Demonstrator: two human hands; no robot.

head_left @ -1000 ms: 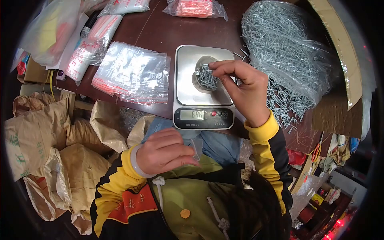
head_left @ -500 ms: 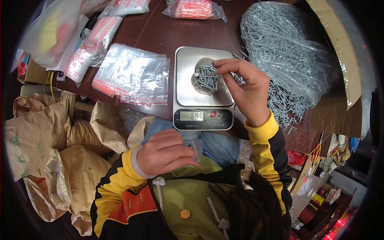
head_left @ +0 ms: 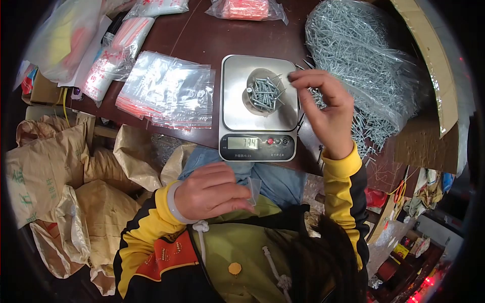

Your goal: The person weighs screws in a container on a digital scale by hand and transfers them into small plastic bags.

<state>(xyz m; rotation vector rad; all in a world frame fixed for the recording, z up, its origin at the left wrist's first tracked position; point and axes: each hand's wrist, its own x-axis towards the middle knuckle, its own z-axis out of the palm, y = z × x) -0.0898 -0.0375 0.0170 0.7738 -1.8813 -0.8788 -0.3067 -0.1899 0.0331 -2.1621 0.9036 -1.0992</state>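
My left hand (head_left: 212, 193) is closed on a small clear plastic bag (head_left: 254, 191), held low in front of my body. Just right of a round cup (head_left: 251, 102), my right hand (head_left: 323, 103) hovers with bent fingers, thumb and index tips close together; I see nothing between them. Inside the cup lies a heap of silver screws (head_left: 266, 93). The cup stands on the steel pan of a digital scale (head_left: 234, 113), whose display (head_left: 243, 143) shows the digits 734. A large clear bag of screws (head_left: 353, 55) lies beyond my right hand, with loose screws spilling out.
Flat zip bags (head_left: 169, 91) lie stacked left of the scale. Packs of bags (head_left: 245, 9) sit at the back and a bundle (head_left: 108, 70) at the left. Brown sacks (head_left: 45, 171) stand lower left. A cardboard flap (head_left: 429, 55) rises at the right.
My right hand has moved rightward, away from the cup. The scale's digits have gone from 697 to 734. My left hand still holds the small bag in nearly the same place.
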